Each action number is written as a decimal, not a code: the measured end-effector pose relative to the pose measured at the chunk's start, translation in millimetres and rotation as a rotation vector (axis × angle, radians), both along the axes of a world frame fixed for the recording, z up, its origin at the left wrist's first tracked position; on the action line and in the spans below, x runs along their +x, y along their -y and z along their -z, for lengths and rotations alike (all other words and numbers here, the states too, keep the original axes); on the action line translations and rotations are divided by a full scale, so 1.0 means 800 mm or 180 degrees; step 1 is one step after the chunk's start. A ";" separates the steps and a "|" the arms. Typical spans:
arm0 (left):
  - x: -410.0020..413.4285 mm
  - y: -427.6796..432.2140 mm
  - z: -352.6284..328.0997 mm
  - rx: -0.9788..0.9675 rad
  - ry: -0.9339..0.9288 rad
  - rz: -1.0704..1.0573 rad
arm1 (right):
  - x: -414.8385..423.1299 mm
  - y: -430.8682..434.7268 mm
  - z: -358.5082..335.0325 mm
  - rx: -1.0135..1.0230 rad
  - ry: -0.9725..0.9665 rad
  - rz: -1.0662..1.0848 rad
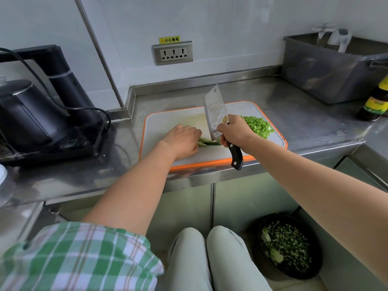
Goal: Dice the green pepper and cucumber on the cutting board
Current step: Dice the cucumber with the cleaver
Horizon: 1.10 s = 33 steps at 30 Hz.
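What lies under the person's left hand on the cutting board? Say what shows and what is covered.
Cucumber strips poke out from under the left hand toward the cleaver, lying on the cutting board. How far they run beneath the hand is covered.

Cucumber [206,142] mostly tucked under the left hand [181,141], only dark-green strips peeking out beside the cleaver [214,110]; where blade meets handle, the right hand [233,131] covers it. Bottle [375,101] at the counter's right edge is cropped, label too blurry to read

Cutting board [159,122]: white, orange rim. Diced pepper [257,124]: bright green. Cleaver handle [236,156]: black. Sleeve [73,257]: green-white check. Bench [304,122]: steel grey.
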<state>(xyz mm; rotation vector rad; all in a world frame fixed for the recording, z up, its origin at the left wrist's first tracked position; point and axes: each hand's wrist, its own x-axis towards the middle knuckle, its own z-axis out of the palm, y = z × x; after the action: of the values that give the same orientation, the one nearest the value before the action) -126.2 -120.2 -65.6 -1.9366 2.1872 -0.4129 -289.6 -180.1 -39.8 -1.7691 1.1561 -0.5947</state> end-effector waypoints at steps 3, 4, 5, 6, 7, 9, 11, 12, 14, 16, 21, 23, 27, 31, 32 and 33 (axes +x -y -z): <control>-0.004 0.000 0.001 -0.0034 0.0136 -0.0119 | 0.001 0.000 -0.001 -0.0020 -0.0033 -0.0005; -0.003 -0.001 0.001 -0.0040 0.0164 -0.0185 | 0.001 0.000 -0.002 -0.0031 -0.0041 -0.0012; 0.001 -0.003 0.001 -0.0040 0.0173 -0.0279 | 0.001 0.000 -0.002 -0.0044 -0.0049 -0.0019; 0.006 -0.007 0.000 -0.0041 0.0162 -0.0395 | 0.001 0.001 -0.003 -0.0063 -0.0065 -0.0028; 0.013 -0.011 -0.001 -0.0051 0.0130 -0.0517 | 0.002 0.000 -0.004 -0.0090 -0.0100 -0.0048; 0.025 -0.021 -0.002 -0.0084 0.0058 -0.0679 | 0.005 -0.002 -0.007 -0.0154 -0.0263 -0.0130; 0.030 -0.029 0.002 -0.0129 -0.0075 -0.0722 | 0.009 -0.006 -0.009 -0.0203 -0.0509 -0.0256; 0.030 -0.032 0.005 -0.0193 -0.0203 -0.0732 | 0.010 -0.008 -0.010 -0.0235 -0.0640 -0.0322; 0.027 -0.035 0.011 -0.0384 -0.0505 -0.0762 | 0.013 -0.011 -0.012 -0.0341 -0.0873 -0.0416; 0.023 -0.036 0.019 -0.0612 -0.0771 -0.0763 | 0.014 -0.012 -0.016 -0.0474 -0.1059 -0.0447; 0.011 -0.037 0.034 -0.1100 -0.1445 -0.0793 | 0.010 -0.016 -0.027 -0.0715 -0.1634 -0.0615; 0.006 -0.035 0.037 -0.1205 -0.1601 -0.0881 | 0.010 -0.018 -0.027 -0.0785 -0.1743 -0.0659; 0.001 -0.032 0.043 -0.1327 -0.1891 -0.0975 | 0.015 -0.020 -0.026 -0.0874 -0.1916 -0.0674; 0.004 -0.033 0.051 -0.1528 -0.2111 -0.0949 | 0.022 -0.022 -0.014 -0.0790 -0.1928 -0.0621; 0.005 -0.033 0.052 -0.1548 -0.2160 -0.0935 | 0.024 -0.023 -0.011 -0.0788 -0.1928 -0.0601; 0.006 -0.033 0.053 -0.1560 -0.2193 -0.0926 | 0.027 -0.023 -0.009 -0.0810 -0.1933 -0.0576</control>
<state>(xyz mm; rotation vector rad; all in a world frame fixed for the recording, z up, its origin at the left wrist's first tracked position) -121.4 -93.8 -108.3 -2.9828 2.2404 -0.2716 -268.3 -162.1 -32.8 -2.3380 1.3367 -0.0874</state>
